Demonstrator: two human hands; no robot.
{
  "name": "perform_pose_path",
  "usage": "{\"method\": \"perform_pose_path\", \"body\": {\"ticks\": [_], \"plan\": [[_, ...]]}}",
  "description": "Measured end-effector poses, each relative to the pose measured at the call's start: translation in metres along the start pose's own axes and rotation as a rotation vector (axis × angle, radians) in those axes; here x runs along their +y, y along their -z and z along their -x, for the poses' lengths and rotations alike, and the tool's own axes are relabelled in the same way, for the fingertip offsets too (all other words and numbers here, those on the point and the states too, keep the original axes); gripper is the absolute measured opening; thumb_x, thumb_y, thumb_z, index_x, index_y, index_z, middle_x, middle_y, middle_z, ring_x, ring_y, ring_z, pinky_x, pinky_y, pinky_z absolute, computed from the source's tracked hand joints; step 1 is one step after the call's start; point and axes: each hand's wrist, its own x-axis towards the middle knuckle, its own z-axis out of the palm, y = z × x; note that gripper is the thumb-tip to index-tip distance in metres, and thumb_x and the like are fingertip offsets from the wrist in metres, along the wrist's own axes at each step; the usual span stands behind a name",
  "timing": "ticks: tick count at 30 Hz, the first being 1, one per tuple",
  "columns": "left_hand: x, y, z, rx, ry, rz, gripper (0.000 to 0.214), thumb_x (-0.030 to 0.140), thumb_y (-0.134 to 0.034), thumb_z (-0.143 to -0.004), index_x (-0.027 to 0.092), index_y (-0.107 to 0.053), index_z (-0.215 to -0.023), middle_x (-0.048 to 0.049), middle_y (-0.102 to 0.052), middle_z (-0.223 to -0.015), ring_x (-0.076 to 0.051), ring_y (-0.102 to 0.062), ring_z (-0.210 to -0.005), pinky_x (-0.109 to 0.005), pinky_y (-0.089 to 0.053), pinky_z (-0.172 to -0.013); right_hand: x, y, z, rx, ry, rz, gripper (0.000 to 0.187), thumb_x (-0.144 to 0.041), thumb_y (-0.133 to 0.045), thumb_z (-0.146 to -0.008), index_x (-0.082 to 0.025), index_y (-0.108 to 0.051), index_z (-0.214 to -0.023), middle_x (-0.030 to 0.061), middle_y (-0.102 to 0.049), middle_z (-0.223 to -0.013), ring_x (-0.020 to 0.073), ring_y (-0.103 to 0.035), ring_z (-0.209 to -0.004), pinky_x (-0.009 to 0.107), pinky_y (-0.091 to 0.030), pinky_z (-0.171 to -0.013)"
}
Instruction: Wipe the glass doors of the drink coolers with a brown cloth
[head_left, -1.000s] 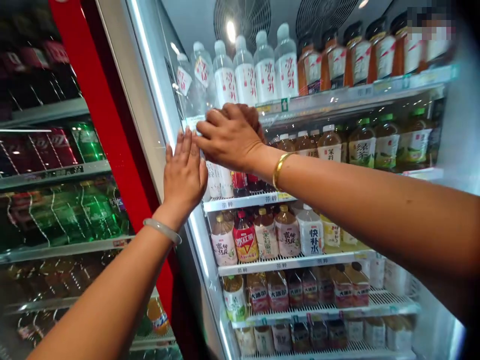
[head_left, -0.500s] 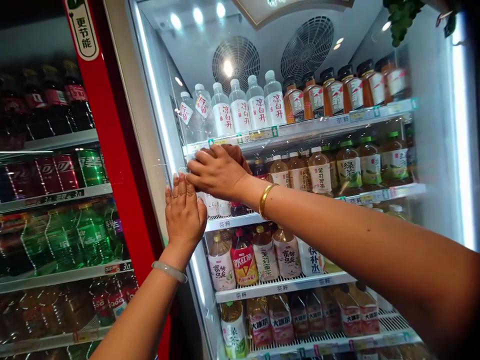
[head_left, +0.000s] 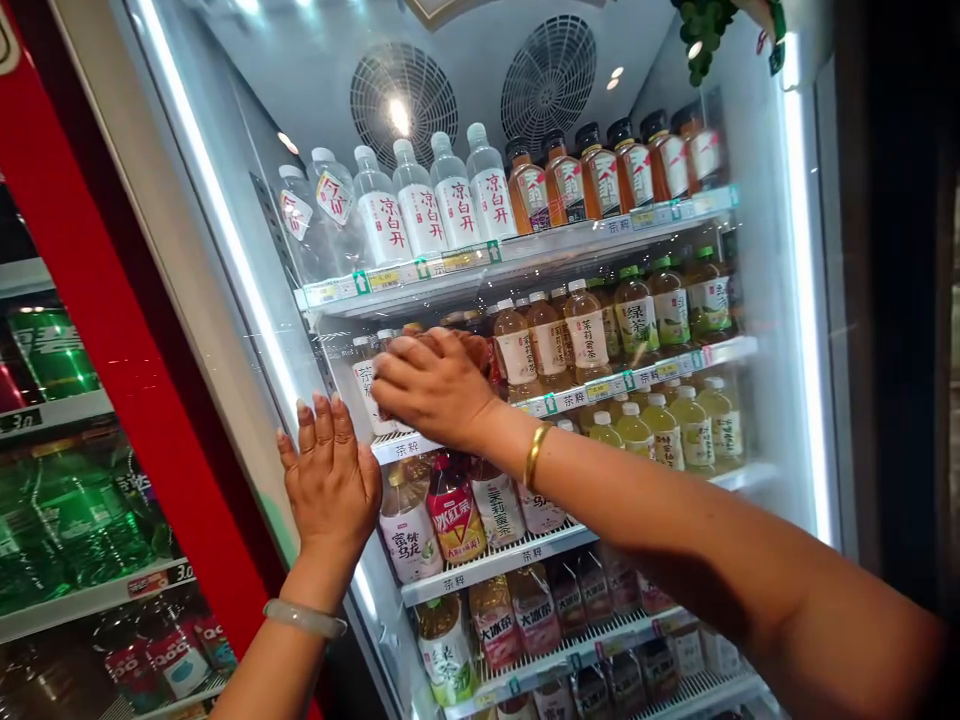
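Head view.
A: Room around the right hand [head_left: 435, 385]?
B: Little. The upper shelf [head_left: 420, 270] sits just above, the cooler wall [head_left: 262, 200] is near on the left, and bottles crowd the second shelf [head_left: 637, 378].
A: And the bottle?
B: The white-labelled bottle [head_left: 365, 385] is at that shelf's left end, upright, cap up, long axis vertical. Fingers curl against it; grip unclear. The left hand [head_left: 330, 490] lies flat on the door frame [head_left: 165, 250], fingers spread, holding nothing.

Right hand [head_left: 435, 385] rests on a bottle [head_left: 365, 390] on the second shelf [head_left: 652, 372]; left hand [head_left: 330, 480] on the cooler frame [head_left: 172, 250] at its 8 o'clock; water bottles [head_left: 420, 210] at 12 o'clock.
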Motion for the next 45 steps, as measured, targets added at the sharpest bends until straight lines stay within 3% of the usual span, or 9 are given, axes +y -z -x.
{"method": "perform_pose_path", "body": {"ticks": [3, 10, 16, 20, 25, 30, 34, 38, 45], "plan": [[0.006, -0.002, 0.003, 0.003, 0.011, 0.015, 0.070, 0.029, -0.039, -0.105, 0.023, -0.007, -0.167, -0.0132, -0.015, -0.174, -0.028, -0.006, -0.163, -0.060, -0.004, -0.132, -0.005, 0.008, 0.029, 0.064, -0.147, 0.055, 0.019, -0.028, -0.045, -0.106, -0.024, -0.063, -0.106, 0.0006, -0.067, -0.127, 0.0239, -0.049, -0.125, 0.051, -0.030, -0.104], [0.064, -0.011, 0.002, -0.036, 0.162, 0.145, 0.070, 0.028, -0.039, -0.104, 0.019, -0.011, -0.167, -0.0209, -0.016, -0.172, -0.035, -0.005, -0.162, -0.072, 0.002, -0.126, -0.019, 0.010, 0.034, -0.011, 0.021, 0.009, 0.027, -0.027, -0.039, -0.108, -0.026, -0.064, -0.118, -0.0005, -0.068, -0.130, 0.0228, -0.051, -0.125, 0.051, -0.034, -0.103], [0.119, -0.023, -0.018, -0.045, 0.072, 0.182, 0.069, 0.029, -0.042, -0.105, 0.027, -0.012, -0.167, -0.0140, -0.022, -0.171, -0.031, -0.009, -0.163, -0.069, 0.009, -0.127, 0.005, 0.036, 0.085, 0.077, -0.367, 0.098, 0.014, -0.033, -0.054, -0.103, -0.027, -0.066, -0.104, -0.0019, -0.071, -0.128, 0.0210, -0.050, -0.128, 0.049, -0.030, -0.107], [0.148, -0.024, -0.030, -0.022, 0.133, 0.219, 0.067, 0.029, -0.039, -0.107, 0.026, -0.011, -0.167, -0.0147, -0.022, -0.171, -0.030, -0.011, -0.163, -0.068, 0.004, -0.128, -0.007, 0.039, 0.119, 0.102, -0.364, 0.075, 0.010, -0.027, -0.059, -0.099, -0.028, -0.069, -0.099, -0.0042, -0.073, -0.121, 0.0192, -0.052, -0.126, 0.047, -0.032, -0.107], [0.187, -0.028, -0.036, 0.047, 0.183, 0.308, 0.067, 0.029, -0.038, -0.107, 0.027, -0.009, -0.167, -0.0114, -0.013, -0.174, -0.030, -0.004, -0.163, -0.067, 0.001, -0.129, 0.040, 0.053, 0.106, 0.101, -0.435, 0.087, 0.012, -0.035, -0.058, -0.101, -0.030, -0.069, -0.100, -0.0046, -0.072, -0.127, 0.0185, -0.053, -0.126, 0.045, -0.032, -0.108], [0.226, -0.050, -0.038, 0.047, 0.216, 0.257, 0.070, 0.031, -0.043, -0.106, 0.033, -0.007, -0.166, -0.0121, -0.016, -0.173, -0.036, -0.014, -0.162, -0.078, 0.009, -0.122, 0.058, 0.073, 0.144, 0.191, -0.621, 0.080, 0.007, -0.030, -0.065, -0.096, -0.028, -0.071, -0.100, -0.0026, -0.075, -0.123, 0.0197, -0.057, -0.126, 0.043, -0.037, -0.111], [0.234, -0.059, -0.036, 0.086, 0.240, 0.199, 0.070, 0.028, -0.041, -0.106, 0.030, -0.007, -0.167, -0.0110, -0.015, -0.173, -0.032, -0.010, -0.163, -0.073, -0.001, -0.126, 0.035, 0.061, 0.165, 0.260, -0.499, 0.084, 0.013, -0.024, -0.060, -0.095, -0.027, -0.073, -0.097, -0.0040, -0.077, -0.118, 0.0202, -0.062, -0.123, 0.045, -0.038, -0.112], [0.233, -0.060, -0.031, 0.098, 0.225, 0.166, 0.072, 0.027, -0.043, -0.104, 0.030, -0.009, -0.167, -0.0076, -0.013, -0.174, -0.029, -0.008, -0.163, -0.066, -0.007, -0.130, 0.058, 0.065, 0.152, 0.266, -0.467, 0.053, 0.013, -0.026, -0.061, -0.097, -0.026, -0.073, -0.101, -0.0048, -0.078, -0.119, 0.0204, -0.064, -0.119, 0.044, -0.041, -0.107], [0.234, -0.062, -0.030, 0.091, 0.207, 0.089, 0.077, 0.027, -0.048, -0.102, 0.029, -0.008, -0.167, -0.0060, -0.011, -0.175, -0.028, -0.006, -0.163, -0.061, -0.004, -0.133, 0.072, 0.080, 0.182, 0.309, -0.691, 0.133, 0.005, -0.023, -0.069, -0.092, -0.027, -0.072, -0.095, 0.0004, -0.079, -0.112, 0.0249, -0.067, -0.116, 0.048, -0.044, -0.105]]}}
